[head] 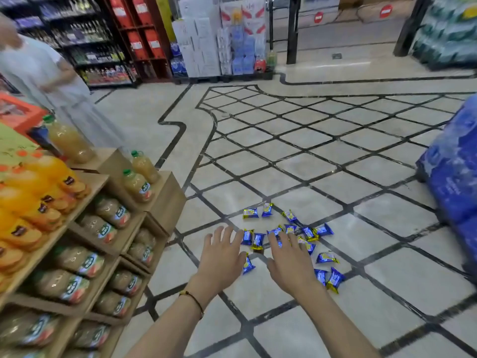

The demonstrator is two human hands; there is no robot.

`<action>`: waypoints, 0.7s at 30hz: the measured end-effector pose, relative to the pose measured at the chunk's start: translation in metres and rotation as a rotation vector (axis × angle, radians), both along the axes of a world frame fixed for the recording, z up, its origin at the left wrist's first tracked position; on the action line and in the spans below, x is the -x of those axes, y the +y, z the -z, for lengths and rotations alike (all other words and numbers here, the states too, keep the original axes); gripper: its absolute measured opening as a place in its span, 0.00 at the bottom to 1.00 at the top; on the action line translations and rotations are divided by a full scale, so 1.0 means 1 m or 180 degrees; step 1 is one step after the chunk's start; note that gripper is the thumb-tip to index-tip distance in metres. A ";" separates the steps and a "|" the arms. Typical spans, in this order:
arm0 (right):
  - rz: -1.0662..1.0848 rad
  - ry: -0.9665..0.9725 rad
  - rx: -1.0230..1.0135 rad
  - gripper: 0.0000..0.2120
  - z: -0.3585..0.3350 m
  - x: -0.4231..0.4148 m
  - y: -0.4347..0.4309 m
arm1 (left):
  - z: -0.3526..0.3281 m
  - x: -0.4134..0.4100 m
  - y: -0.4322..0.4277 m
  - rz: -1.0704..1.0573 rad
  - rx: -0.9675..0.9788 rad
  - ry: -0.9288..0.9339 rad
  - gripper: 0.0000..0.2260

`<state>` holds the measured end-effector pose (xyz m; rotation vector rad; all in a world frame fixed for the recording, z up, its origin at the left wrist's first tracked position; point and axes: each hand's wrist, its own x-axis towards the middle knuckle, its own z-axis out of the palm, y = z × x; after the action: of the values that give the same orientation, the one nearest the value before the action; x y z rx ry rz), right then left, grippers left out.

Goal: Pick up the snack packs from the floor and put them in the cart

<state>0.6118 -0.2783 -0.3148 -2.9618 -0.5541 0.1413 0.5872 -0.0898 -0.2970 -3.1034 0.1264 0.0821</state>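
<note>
Reaching hands: left hand [222, 257] and right hand [286, 259], fingers spread, palms down, holding nothing; whether the fingertips touch a pack, I cannot tell.
Snack packs: small blue-and-yellow foil snack packs [250, 213] lie scattered on the floor from 12 to 4 o'clock of the hands, one between them.
Floor: cream tiled floor with dark grid lines [296, 161], open toward 12 o'clock.
Left edge: cardboard display of juice bottles [165, 195] at 9 o'clock, near the left hand.
Right edge: blue shrink-wrapped stack [454, 164] at 3 o'clock, well apart from the packs.
Bystander: person in pale clothes [51, 73] at 10 o'clock.
</note>
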 end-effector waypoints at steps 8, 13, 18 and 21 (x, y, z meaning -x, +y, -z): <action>-0.0151 0.0540 0.0239 0.29 0.063 -0.082 0.050 | 0.062 -0.068 0.063 -0.0464 0.0339 0.0626 0.24; 0.0101 0.0829 0.0248 0.26 0.109 -0.135 0.105 | 0.122 -0.123 0.117 -0.0726 0.0634 0.0886 0.21; 0.0415 0.1003 0.0078 0.24 0.166 -0.185 0.156 | 0.183 -0.178 0.158 -0.1105 0.1143 0.1081 0.20; 0.0475 0.1072 -0.0020 0.24 0.213 -0.209 0.176 | 0.228 -0.207 0.182 -0.1307 0.1254 0.1138 0.19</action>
<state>0.8208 -0.1020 -0.5283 -2.8666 -0.2875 0.6059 0.7937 0.0919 -0.5254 -3.4066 -0.5545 0.7021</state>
